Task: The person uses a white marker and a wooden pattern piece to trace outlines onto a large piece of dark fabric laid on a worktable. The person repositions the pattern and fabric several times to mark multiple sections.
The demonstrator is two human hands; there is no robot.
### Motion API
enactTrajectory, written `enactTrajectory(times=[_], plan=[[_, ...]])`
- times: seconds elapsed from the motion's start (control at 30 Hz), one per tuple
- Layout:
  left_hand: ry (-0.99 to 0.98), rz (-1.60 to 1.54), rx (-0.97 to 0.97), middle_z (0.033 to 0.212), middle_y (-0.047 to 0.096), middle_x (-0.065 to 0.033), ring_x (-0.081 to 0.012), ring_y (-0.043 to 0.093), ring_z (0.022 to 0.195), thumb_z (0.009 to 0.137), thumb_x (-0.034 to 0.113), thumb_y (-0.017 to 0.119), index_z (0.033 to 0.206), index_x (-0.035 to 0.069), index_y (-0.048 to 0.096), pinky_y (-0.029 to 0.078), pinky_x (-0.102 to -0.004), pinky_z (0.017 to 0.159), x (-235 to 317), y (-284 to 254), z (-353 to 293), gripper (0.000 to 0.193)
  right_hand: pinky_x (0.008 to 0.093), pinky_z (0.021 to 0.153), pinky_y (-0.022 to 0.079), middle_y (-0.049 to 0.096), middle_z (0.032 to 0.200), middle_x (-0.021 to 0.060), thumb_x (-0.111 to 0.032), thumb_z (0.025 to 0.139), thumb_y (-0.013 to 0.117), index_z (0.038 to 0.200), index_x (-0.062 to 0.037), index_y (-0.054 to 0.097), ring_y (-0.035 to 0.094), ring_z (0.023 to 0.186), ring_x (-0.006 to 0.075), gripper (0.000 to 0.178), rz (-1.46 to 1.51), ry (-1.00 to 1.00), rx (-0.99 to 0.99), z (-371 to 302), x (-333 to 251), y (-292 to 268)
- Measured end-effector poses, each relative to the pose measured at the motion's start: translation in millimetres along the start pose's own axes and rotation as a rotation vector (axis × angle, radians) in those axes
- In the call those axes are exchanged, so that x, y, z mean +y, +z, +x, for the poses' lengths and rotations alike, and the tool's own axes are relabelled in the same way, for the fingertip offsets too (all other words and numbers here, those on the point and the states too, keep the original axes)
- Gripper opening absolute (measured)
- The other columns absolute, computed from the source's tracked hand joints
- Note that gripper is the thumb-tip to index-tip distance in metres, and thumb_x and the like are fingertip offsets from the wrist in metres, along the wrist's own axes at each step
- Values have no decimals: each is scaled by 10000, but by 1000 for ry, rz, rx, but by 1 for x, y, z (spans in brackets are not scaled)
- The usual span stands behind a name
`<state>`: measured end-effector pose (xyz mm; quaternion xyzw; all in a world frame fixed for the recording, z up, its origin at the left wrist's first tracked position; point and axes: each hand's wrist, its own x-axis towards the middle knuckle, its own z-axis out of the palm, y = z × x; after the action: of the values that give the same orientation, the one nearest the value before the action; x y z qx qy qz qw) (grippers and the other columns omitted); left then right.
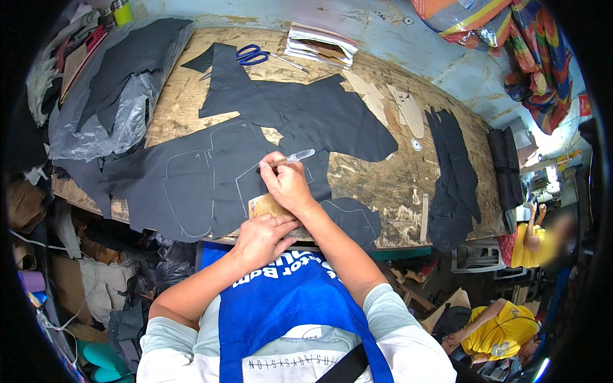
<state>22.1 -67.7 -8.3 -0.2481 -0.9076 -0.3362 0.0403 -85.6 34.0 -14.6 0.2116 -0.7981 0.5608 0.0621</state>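
Observation:
Black leather-like sheet material (137, 185) spreads over the wooden worktable, with pale traced outlines drawn on it. My right hand (286, 185) pinches a pen (299, 156), its clear end pointing up and to the right; the fingers hide its tip. A tan pattern piece (267, 205) lies on the black material below that hand. My left hand (263, 241) rests at the near edge, its fingers laid flat on the pattern piece. A pale angled line runs over the material just left of my right hand.
Blue-handled scissors (253, 55), stacked papers (321, 45) and pale pattern pieces (406, 108) lie toward the back. Black scraps (452, 179) pile at right; plastic-wrapped black material (121, 96) sits at left. Two people in yellow shirts (499, 329) are at lower right, beyond the table.

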Motion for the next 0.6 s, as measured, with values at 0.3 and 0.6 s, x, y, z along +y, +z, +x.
enactTrajectory(times=[0.3,0.6], plan=[[1,-49,34,979,689,-26,-220,638,767,706,216,733,1037,121,692,535,-348,677,-8,6,-1,347,321,565,474,639,700,123,-89,848,598,803,20,629,620,597,230,122,-50,-20,5,0,1,2],[-95,-68,-143,1118,652,-71,-233,614,923,689,264,754,1080,155,682,508,-390,799,-8,2,-2,412,222,573,472,637,684,32,-175,928,574,914,8,610,588,632,75,187,292,238,200,-3,9,-36]])
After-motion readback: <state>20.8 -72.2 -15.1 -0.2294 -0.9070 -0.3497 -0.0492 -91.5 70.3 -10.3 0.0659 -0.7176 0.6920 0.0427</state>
